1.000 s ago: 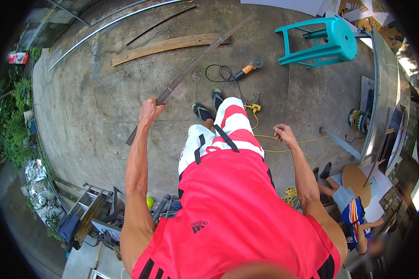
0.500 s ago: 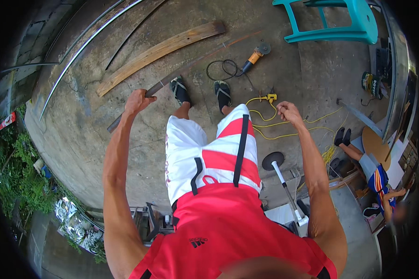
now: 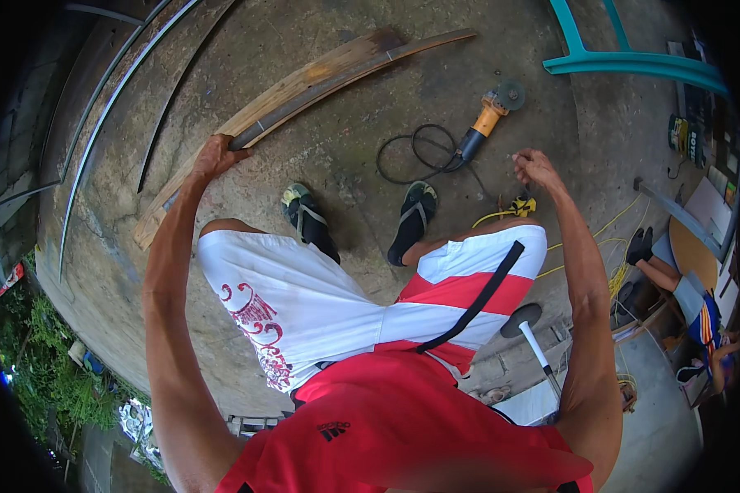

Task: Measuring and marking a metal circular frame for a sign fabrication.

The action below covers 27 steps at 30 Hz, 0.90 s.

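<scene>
My left hand (image 3: 215,156) is wrapped round a long dark metal bar (image 3: 300,104) with pale marks across it. The bar lies along a wooden plank (image 3: 325,71) on the concrete, covering part of it. My right hand (image 3: 538,169) hangs in the air at the right, its fingers curled together; whether something small is pinched there I cannot make out. Beyond it, on the ground, rests an orange and black angle grinder (image 3: 483,125) with its disc on the far side and its black cord looped. A yellow extension socket (image 3: 521,206) lies just below my right hand.
Long metal strips (image 3: 111,115) lie at the left. A teal plastic stool (image 3: 633,64) lies at the far right. Yellow cable (image 3: 619,275) trails toward another person (image 3: 699,308) at the right edge. A white-poled stand (image 3: 536,341) is beside my knee.
My body has lowered, with the knees bent and spread. The left hand has shifted the bar toward the plank, where it now overlaps it. My right hand stays curled.
</scene>
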Each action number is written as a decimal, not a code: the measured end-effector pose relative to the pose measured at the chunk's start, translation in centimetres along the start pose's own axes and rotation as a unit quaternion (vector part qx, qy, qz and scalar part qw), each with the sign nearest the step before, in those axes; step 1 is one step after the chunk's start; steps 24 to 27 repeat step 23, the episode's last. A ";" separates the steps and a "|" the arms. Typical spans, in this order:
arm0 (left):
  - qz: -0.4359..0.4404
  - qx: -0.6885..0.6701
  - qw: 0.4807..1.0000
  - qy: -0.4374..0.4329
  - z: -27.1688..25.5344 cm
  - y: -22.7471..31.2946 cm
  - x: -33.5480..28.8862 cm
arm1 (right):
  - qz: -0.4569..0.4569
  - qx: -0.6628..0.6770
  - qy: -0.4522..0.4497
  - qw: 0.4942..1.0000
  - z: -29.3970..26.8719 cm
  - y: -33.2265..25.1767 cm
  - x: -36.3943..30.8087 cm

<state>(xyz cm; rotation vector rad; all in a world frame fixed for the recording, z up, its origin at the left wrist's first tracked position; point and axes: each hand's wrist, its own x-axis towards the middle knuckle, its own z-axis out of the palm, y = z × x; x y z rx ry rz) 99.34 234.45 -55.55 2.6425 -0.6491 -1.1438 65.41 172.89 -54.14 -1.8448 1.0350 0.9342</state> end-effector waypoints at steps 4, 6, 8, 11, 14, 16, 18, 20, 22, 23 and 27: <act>0.015 0.014 1.000 0.020 3.5 -0.9 4.9 | 0.030 0.131 0.019 0.991 3.2 2.4 5.2; 0.052 0.044 0.994 0.091 5.2 -2.8 6.0 | 0.008 0.145 0.024 0.989 5.7 1.8 7.4; 0.069 0.051 0.985 0.147 6.4 -3.9 6.7 | 0.005 0.190 0.047 0.981 7.9 1.5 8.6; 0.062 0.063 0.978 0.187 8.0 -3.9 8.1 | 0.025 0.184 0.109 0.976 7.6 1.5 10.1; 0.118 0.169 0.948 0.241 8.4 -4.6 9.2 | 0.016 0.191 0.134 0.972 9.9 2.0 11.4; 0.119 0.169 0.940 0.270 8.3 -5.0 9.1 | 0.000 0.224 0.150 0.963 11.6 1.9 11.9; 0.101 0.148 0.946 0.269 9.0 -4.6 9.4 | -0.023 0.254 0.176 0.951 11.8 1.7 12.3; 0.088 0.124 0.952 0.264 9.6 -4.2 10.0 | -0.002 0.245 0.187 0.951 11.5 2.2 12.4; -0.003 0.000 0.990 0.144 9.9 -4.0 10.9 | 0.003 0.249 0.176 0.952 10.8 2.9 12.4; -0.007 0.005 0.989 0.144 9.8 -4.6 10.4 | -0.002 0.256 0.151 0.955 11.0 2.6 12.8; -0.007 0.005 0.989 0.144 9.8 -4.6 10.4 | -0.002 0.256 0.151 0.955 11.0 2.6 12.8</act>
